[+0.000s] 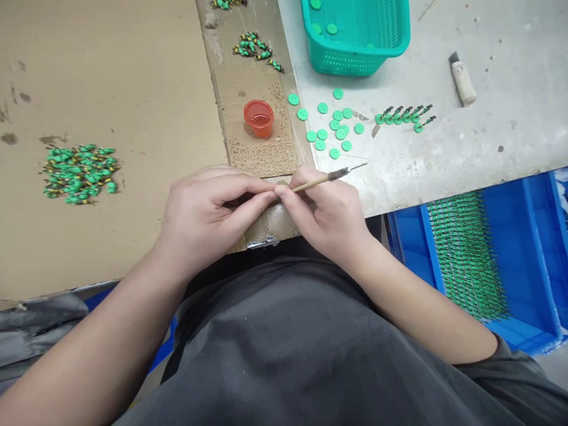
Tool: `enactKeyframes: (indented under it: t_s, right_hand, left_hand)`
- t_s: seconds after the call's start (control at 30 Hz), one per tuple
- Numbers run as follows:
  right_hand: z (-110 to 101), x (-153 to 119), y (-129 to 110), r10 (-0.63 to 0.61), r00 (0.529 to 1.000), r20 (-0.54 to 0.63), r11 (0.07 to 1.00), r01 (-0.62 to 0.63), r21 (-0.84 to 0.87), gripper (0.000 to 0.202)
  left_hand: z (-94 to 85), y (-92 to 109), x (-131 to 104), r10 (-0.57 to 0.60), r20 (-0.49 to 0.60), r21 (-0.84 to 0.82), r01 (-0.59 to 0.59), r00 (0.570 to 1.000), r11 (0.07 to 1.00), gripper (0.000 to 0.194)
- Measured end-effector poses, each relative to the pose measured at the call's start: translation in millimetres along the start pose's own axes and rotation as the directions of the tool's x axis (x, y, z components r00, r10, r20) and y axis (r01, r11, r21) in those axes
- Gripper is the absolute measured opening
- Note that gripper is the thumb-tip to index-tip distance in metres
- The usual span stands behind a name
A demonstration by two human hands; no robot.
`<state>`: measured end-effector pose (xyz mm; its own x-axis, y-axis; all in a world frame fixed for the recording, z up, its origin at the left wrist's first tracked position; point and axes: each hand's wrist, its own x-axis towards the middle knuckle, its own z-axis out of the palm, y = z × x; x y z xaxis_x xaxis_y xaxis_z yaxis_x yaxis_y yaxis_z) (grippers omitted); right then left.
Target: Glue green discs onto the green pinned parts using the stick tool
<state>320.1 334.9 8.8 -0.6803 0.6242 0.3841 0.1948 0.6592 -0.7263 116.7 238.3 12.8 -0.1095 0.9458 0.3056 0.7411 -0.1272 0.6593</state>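
Note:
My left hand (208,207) is closed in a pinch, thumb against forefinger, at the table's front edge. Whatever lies in that pinch is too small and hidden to name. Its fingertips meet those of my right hand (332,213), also closed. A thin wooden-handled needle tool (317,180) rests in my right hand, its dark-wrapped end and metal tip pointing right, away from the fingertips. Just beyond the hands stands a small red cup (258,118) with some liquid inside. Green two-hole button-like discs (334,125) lie scattered to the cup's right.
Small green, yellow and dark pieces (80,173) form a pile at left; another cluster (252,46) lies farther back. A teal basket (355,62), discs with dark pieces attached (402,118) and a whitish tube (462,83) are on the right. Below, a blue crate (519,254) holds rows of green pieces.

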Motion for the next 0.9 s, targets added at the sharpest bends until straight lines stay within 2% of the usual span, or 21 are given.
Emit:
enactKeyframes:
  t_s: [0.23,0.47,0.57,0.77,0.9]
  right_hand:
    - [6.1,3.6,-4.6,0.022,1.000,0.000,1.000,-0.022,-0.014,0.024]
    - [2.1,-2.5,-1.3,0.072,0.994,-0.086,0.997,-0.071,0.021,0.037]
    - [0.8,-5.4,0.6,0.052,0.994,-0.098,0.999,-0.051,0.015,0.038]
    - [5.1,-4.7,4.0,-0.028,0.996,-0.085,0.996,0.035,0.082,0.036]
    - [5.6,-4.1,3.6,-0.019,0.998,-0.065,0.998,0.022,0.058,0.034]
  left_hand:
    - [2.4,-2.6,2.6,0.069,-0.026,-0.026,-0.069,0.997,0.997,0.014]
    - [0.8,0.2,0.1,-0.021,-0.009,-0.023,0.021,1.000,1.000,0.014]
    - [0.1,1.6,-1.4,-0.058,0.014,0.005,0.058,0.998,0.998,0.017]
    - [0.2,3.7,-0.8,-0.052,0.014,-0.003,0.052,0.999,0.999,0.015]
    - [-0.2,3.4,0.1,-0.043,0.017,-0.006,0.043,0.999,0.999,0.016]
